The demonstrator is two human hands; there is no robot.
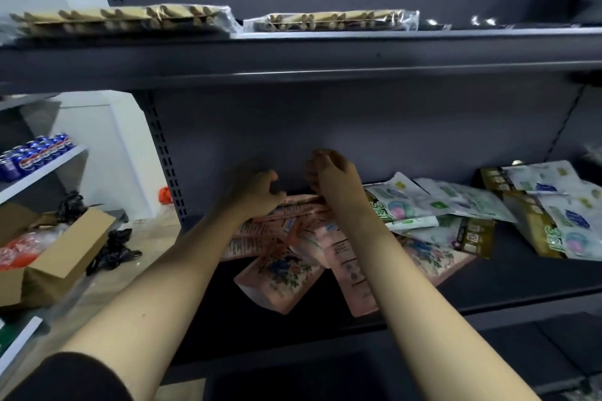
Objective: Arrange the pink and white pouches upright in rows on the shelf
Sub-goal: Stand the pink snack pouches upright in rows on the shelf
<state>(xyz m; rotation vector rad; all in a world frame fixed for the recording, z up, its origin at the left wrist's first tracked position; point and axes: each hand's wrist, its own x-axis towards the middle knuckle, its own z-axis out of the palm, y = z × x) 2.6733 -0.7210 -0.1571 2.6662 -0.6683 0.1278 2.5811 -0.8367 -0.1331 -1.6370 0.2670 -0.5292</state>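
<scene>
pink pouches (294,257) lie in a loose heap on the dark grey shelf (521,273), most of them flat or tilted, a few overlapping one another — one with a floral face (280,273) hangs partly over the front edge. both bare forearms reach in from below toward the back of the heap. the left hand (257,192) rests on the upper edge of the rearmost pink pouches, its fingers curled over them, though the blur leaves it unclear whether it truly grips them. the right hand (332,179) is raised just beside it, fingers bent and bunched together above the same edge; whether it pinches a pouch or holds nothing cannot be told. to the right of the pink heap, touching it, white and green pouches (433,205) lie scattered flat, and further right sit more white pouches with gold trim (540,221), also lying down. on the shelf above, clear-wrapped packs of pale wooden sticks (123,19) lie flat in a row, a second such pack (332,21) beside them. to the left, on a lighter neighbouring shelf, blue drink cans (35,153) stand in a group, and below them an open cardboard box (62,257) sits on the floor — black cords or straps (114,247) lie tangled next to it.
</scene>
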